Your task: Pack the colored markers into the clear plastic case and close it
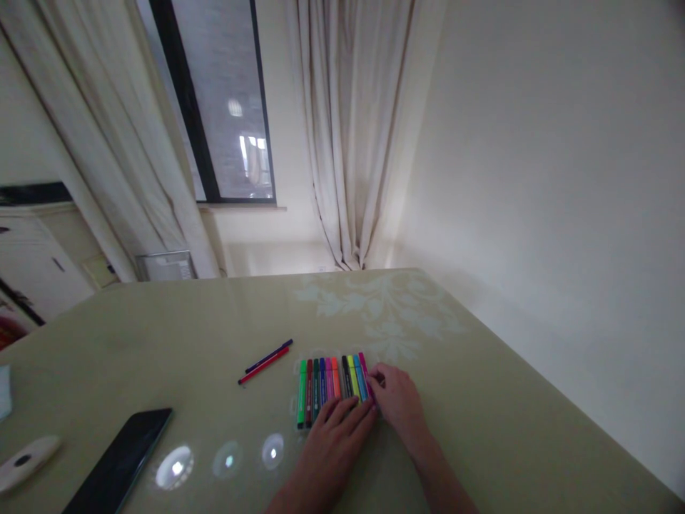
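Observation:
A row of several colored markers lies side by side in a clear plastic case (294, 407) on the table. At the row's left end is a bright green marker (302, 392); orange (335, 378), black, yellow and blue ones lie further right, with a gap after the orange. My left hand (342, 432) rests with its fingers stretched over the near ends of the markers. At the right end, my right hand (399, 400) pinches a magenta marker (363, 364) along its side. Beyond the case to the left, a red marker (265, 365) lies against a dark blue marker (272, 353).
A black phone or tablet (120, 460) lies at the near left, beside a white oval object (29, 460). The glossy table (187, 343) reflects lights and has a pale floral pattern at its far right. A wall (546, 214) borders its right edge; curtains (353, 128) hang behind.

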`<state>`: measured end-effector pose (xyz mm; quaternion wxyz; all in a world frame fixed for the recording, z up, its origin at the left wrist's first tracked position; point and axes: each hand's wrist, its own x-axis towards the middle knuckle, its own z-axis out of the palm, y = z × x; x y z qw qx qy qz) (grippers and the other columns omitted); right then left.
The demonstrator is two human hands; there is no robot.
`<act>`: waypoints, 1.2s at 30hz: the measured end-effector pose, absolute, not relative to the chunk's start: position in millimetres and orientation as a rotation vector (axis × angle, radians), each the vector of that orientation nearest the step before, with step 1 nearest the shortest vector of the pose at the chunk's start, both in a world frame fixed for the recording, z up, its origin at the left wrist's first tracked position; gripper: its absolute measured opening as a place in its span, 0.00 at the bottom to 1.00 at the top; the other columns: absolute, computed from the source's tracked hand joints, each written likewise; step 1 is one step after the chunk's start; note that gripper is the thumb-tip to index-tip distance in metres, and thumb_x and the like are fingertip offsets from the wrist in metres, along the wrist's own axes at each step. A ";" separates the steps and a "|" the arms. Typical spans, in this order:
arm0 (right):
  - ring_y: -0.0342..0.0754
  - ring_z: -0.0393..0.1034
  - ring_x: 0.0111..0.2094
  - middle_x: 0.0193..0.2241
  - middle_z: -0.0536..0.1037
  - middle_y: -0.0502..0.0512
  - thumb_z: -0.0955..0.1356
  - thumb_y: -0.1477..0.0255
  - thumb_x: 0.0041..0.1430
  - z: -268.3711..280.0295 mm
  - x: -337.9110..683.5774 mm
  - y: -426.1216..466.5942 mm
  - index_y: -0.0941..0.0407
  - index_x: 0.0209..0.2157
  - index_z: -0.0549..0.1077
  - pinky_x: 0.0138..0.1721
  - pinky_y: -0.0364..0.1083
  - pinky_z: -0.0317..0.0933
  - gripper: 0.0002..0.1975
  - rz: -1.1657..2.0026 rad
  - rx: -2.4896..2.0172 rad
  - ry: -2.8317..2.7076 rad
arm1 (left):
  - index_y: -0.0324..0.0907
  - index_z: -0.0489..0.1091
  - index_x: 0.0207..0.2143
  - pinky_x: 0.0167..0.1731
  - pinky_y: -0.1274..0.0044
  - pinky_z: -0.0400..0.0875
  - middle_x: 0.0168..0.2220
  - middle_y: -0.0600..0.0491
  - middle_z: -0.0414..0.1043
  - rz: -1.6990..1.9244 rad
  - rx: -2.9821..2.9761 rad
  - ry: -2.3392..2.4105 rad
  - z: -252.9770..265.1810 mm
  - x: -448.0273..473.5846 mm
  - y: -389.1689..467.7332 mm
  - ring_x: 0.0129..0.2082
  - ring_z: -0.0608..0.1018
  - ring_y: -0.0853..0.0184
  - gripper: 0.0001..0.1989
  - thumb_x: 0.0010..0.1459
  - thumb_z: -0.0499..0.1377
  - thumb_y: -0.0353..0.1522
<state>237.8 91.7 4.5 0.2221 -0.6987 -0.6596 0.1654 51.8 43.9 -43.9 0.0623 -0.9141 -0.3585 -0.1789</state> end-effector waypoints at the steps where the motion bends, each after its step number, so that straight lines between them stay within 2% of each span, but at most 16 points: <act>1: 0.50 0.77 0.37 0.35 0.83 0.54 0.68 0.71 0.64 4.0 237.9 91.6 0.53 0.34 0.80 0.39 0.44 0.61 0.08 0.443 -1.955 -1.827 | 0.55 0.51 0.71 0.64 0.69 0.60 0.66 0.58 0.66 -0.543 -2.766 -1.089 -43.2 52.9 43.4 0.63 0.68 0.66 0.29 0.72 0.51 0.31; 8: 0.50 0.76 0.34 0.33 0.83 0.55 0.68 0.72 0.62 1.5 238.3 90.2 0.53 0.32 0.79 0.36 0.45 0.59 0.07 0.444 -1.891 -1.789 | 0.53 0.61 0.67 0.61 0.69 0.65 0.62 0.55 0.72 -0.691 -2.804 -1.199 -28.7 51.1 46.1 0.60 0.72 0.65 0.24 0.71 0.52 0.31; 11: 0.49 0.75 0.32 0.32 0.83 0.54 0.68 0.71 0.62 3.8 236.9 88.5 0.53 0.31 0.78 0.33 0.44 0.58 0.07 0.485 -1.869 -1.757 | 0.49 0.69 0.61 0.57 0.68 0.70 0.59 0.51 0.74 -0.833 -2.634 -1.493 -20.4 23.3 61.0 0.57 0.75 0.62 0.19 0.71 0.50 0.34; 13: 0.48 0.74 0.31 0.31 0.83 0.54 0.67 0.70 0.63 6.0 235.4 87.2 0.53 0.30 0.77 0.32 0.44 0.58 0.08 0.506 -1.862 -1.748 | 0.47 0.72 0.57 0.56 0.65 0.69 0.57 0.49 0.75 -0.855 -2.388 -1.790 -17.7 -2.8 72.2 0.56 0.75 0.60 0.19 0.72 0.46 0.32; 17: 0.49 0.75 0.31 0.32 0.83 0.55 0.66 0.70 0.65 8.5 232.9 84.9 0.53 0.31 0.77 0.33 0.44 0.57 0.09 0.504 -1.857 -1.765 | 0.40 0.69 0.60 0.57 0.58 0.66 0.61 0.43 0.71 -0.664 -1.960 -2.163 -18.6 -43.5 82.7 0.58 0.72 0.53 0.22 0.71 0.45 0.30; 24: 0.49 0.75 0.32 0.34 0.83 0.55 0.66 0.69 0.65 8.7 232.2 83.9 0.53 0.33 0.77 0.33 0.44 0.57 0.09 0.481 -1.863 -1.767 | 0.41 0.70 0.58 0.52 0.63 0.66 0.56 0.44 0.73 -0.460 -1.974 -2.248 -13.6 -46.6 79.7 0.54 0.73 0.55 0.20 0.70 0.47 0.30; 32: 0.50 0.76 0.33 0.34 0.83 0.56 0.65 0.66 0.66 8.6 232.8 84.9 0.53 0.33 0.77 0.33 0.45 0.59 0.10 0.506 -1.846 -1.754 | 0.44 0.73 0.55 0.51 0.65 0.66 0.52 0.46 0.75 -0.453 -1.987 -2.276 -14.6 -45.5 81.0 0.52 0.74 0.56 0.19 0.69 0.47 0.29; 36: 0.50 0.76 0.33 0.33 0.83 0.56 0.65 0.65 0.66 7.6 233.6 84.8 0.53 0.33 0.77 0.33 0.45 0.59 0.11 0.520 -1.825 -1.761 | 0.41 0.73 0.55 0.50 0.66 0.68 0.50 0.43 0.74 -0.513 -2.007 -2.285 -21.2 -46.2 81.2 0.50 0.74 0.56 0.22 0.67 0.46 0.24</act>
